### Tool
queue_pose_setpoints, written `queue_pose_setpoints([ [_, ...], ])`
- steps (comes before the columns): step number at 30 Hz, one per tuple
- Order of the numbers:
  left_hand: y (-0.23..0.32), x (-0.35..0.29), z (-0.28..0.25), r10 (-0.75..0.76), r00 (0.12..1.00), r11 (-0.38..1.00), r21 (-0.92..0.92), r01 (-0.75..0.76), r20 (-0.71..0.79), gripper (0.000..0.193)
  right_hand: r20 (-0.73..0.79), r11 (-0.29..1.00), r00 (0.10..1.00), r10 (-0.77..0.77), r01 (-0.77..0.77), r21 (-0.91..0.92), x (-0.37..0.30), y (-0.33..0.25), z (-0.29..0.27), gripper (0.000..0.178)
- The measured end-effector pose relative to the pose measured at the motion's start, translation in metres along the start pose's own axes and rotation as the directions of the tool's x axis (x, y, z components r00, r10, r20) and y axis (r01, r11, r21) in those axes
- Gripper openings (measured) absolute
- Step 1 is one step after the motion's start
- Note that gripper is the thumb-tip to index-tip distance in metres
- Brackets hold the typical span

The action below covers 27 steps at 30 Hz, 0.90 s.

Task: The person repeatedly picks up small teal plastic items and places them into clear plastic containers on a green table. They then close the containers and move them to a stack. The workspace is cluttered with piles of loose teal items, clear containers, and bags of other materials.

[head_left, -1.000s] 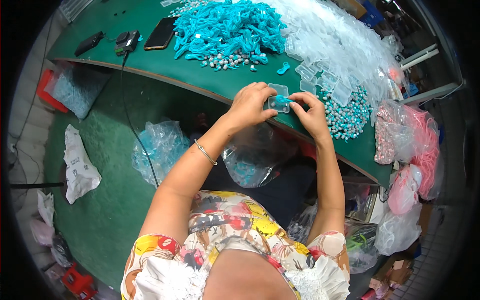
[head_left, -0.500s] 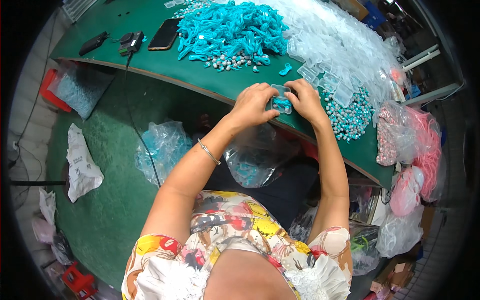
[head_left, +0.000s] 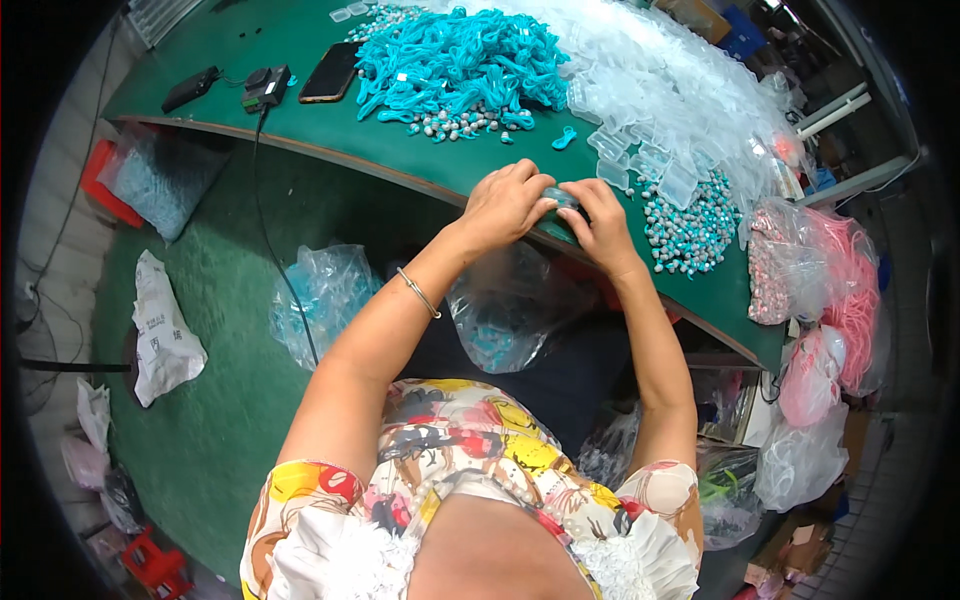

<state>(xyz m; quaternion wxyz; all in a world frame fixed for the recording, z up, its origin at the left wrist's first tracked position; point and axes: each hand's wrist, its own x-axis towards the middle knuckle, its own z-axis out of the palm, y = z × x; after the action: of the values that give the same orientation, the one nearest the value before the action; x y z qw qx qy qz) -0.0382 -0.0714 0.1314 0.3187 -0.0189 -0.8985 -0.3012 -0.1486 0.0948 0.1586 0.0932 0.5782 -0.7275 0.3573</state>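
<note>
At the table's near edge, a small clear plastic box [head_left: 560, 198] is gripped between my two hands. My left hand [head_left: 505, 205] closes on its left side, thumb and fingers bent round it. From the right, my right hand [head_left: 600, 222] presses on it with thumb and fingers. Fingers hide much of the box, and its contents are hard to make out. Just beyond lies a single teal cord piece [head_left: 565, 138]. To the right of my right hand spreads a heap of teal and silver beaded pieces [head_left: 690, 225].
A heap of teal cord bundles [head_left: 460, 60] covers the back of the green table [head_left: 420, 155], beside a large pile of clear boxes [head_left: 660, 85]. A phone [head_left: 328, 72] and a small black device [head_left: 265, 88] lie left. Bags of pink cord [head_left: 848, 290] hang at right.
The box stood open with teal pieces showing inside; now its lid looks folded over. My hands have drawn closer round it, the right one shifting slightly left and nearer me.
</note>
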Motion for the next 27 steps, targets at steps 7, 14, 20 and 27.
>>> queue_pose_setpoints([
  [7, -0.008, -0.001, -0.006, 0.014, 0.997, 0.995, -0.097, -0.006, 0.08, 0.019, -0.003, 0.985, 0.993, 0.117, -0.115, 0.126, -0.006, -0.009, 0.015, 0.014],
  [14, 0.009, -0.011, -0.007, 0.03, 0.998, 0.992, -0.123, -0.024, 0.047, 0.022, -0.196, 0.98, 0.978, 0.068, -0.102, -0.169, 0.011, 0.028, -0.009, 0.014],
  [20, 0.049, -0.058, 0.02, 0.101, 0.973, 0.993, -0.082, -0.086, 0.208, 0.026, -0.147, 0.777, 0.972, 0.185, -0.237, -0.583, 0.005, 0.06, -0.013, 0.008],
  [27, 0.016, 0.0, -0.022, -0.055, 0.964, 0.997, 0.042, 0.068, -0.261, 0.017, -0.15, 0.883, 0.978, 0.147, -0.198, -0.425, -0.006, 0.018, -0.026, 0.005],
])
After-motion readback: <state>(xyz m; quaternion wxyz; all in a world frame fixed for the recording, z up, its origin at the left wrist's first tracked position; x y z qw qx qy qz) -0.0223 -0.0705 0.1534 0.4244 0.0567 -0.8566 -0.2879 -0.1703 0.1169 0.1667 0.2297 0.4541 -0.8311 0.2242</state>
